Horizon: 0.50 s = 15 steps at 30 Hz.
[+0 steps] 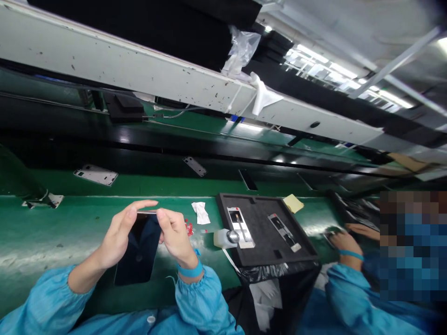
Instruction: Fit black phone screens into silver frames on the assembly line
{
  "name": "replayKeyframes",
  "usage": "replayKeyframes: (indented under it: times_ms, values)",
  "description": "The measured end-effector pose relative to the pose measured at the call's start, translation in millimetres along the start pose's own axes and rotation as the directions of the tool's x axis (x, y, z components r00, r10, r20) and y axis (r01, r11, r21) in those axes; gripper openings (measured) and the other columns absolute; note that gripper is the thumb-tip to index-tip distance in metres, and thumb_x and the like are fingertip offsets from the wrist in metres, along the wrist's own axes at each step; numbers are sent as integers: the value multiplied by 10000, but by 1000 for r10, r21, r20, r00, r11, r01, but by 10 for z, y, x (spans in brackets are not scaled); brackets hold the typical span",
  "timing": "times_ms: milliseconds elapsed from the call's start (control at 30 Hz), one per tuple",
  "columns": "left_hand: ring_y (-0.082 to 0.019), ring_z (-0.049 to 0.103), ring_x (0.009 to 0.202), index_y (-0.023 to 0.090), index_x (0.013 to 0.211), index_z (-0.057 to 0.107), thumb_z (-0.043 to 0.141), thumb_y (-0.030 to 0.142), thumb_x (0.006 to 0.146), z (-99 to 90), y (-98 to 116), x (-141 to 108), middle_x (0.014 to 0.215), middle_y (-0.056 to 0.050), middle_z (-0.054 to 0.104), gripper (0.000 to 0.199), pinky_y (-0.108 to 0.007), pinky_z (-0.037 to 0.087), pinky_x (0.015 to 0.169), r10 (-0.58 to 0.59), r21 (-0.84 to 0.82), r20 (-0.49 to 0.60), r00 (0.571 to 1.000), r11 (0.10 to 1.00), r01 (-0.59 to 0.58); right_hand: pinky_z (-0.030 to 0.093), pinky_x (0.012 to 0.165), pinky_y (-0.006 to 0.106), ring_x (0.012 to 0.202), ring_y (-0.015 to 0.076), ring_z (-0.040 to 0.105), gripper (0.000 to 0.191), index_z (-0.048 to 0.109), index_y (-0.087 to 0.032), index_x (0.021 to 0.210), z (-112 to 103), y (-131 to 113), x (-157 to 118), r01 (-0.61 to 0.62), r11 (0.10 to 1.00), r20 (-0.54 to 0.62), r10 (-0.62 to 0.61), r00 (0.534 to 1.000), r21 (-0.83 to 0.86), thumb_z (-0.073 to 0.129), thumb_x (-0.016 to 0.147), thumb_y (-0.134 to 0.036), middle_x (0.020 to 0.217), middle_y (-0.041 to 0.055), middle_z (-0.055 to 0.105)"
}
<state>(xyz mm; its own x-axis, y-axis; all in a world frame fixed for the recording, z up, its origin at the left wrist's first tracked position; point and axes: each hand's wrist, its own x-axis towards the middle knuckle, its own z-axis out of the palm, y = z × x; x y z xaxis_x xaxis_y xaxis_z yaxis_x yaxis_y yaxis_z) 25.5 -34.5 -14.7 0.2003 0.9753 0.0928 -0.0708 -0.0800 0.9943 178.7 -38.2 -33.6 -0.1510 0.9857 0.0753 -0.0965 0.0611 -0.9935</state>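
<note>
A dark, glossy phone is tilted in front of me with its flat face up. My left hand grips its upper left side, with the thumb by the top edge and the index finger stretched out past it. On the upper right corner and side, my right hand is closed, its thumb at the top edge. Fingers beneath the phone are mostly hidden. Just right of my right hand lie small red scraps and a crumpled white tissue.
A black foam tray holds two phone frames, with a capped bottle at its left edge. Phone parts, including a pale frame, lie along the line behind. A yellow paper and a co-worker's hand are at right.
</note>
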Motion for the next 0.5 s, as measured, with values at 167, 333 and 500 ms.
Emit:
replayKeyframes:
  times_ms: [167,333,500]
  values:
    - [-273,720,1051,178,1008,795,606,785,917,49,-90,97,1073,-113,783,642,-345,544,1022,46,166,-107,993,986,-28,290,527,250,586,101,345,673,510,-169,681,76,113,83,75,997,-177,-69,982,23,612,910,-794,624,-12,397]
    - [-263,753,786,228,1154,674,790,792,749,-72,110,357,963,-79,792,704,-363,655,682,-138,-269,-335,932,962,46,532,825,309,915,195,648,811,674,-141,1097,57,282,-86,30,999,86,-28,996,-24,357,975,-877,961,105,668]
    - [-235,753,734,251,1171,676,808,771,747,-79,274,454,910,-62,793,684,-338,669,633,-115,-383,-398,910,922,-50,461,547,250,514,114,536,877,578,-163,655,0,348,-187,-144,989,262,132,956,28,394,839,-1001,571,42,564]
